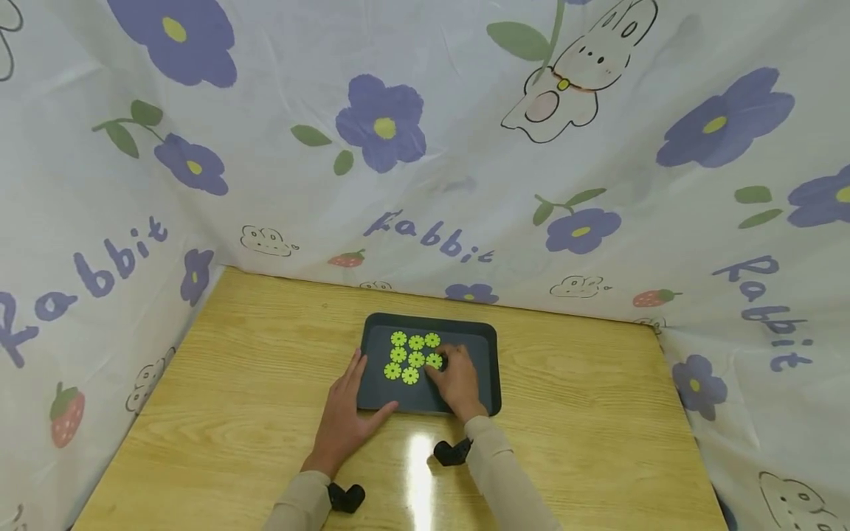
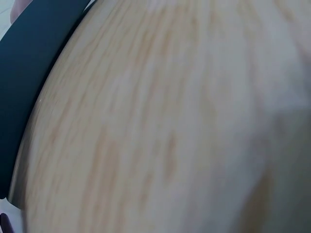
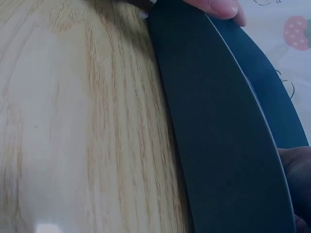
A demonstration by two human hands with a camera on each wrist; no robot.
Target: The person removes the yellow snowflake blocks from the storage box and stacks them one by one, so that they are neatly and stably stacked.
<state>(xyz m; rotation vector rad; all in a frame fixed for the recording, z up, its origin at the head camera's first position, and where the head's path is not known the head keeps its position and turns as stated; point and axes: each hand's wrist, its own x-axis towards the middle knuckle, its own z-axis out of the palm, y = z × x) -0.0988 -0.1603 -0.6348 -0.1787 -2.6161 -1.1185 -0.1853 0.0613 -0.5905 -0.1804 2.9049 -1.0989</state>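
Note:
A dark rectangular tray lies on the table, its wall close up in both the left wrist view and the right wrist view. Inside it, several yellow-green notched discs sit flat in rough rows towards the left. My right hand reaches over the front wall, thumb and fingers curled about the rightmost disc of the middle row and pinching at its edge. Along the tray's left side rests my left hand, fingers straight against the wall and thumb spread by the front edge.
The wooden table extends on both sides of the tray. A white cloth printed with flowers and rabbits hangs behind and at the sides. Black wrist-worn devices sit at both sleeves.

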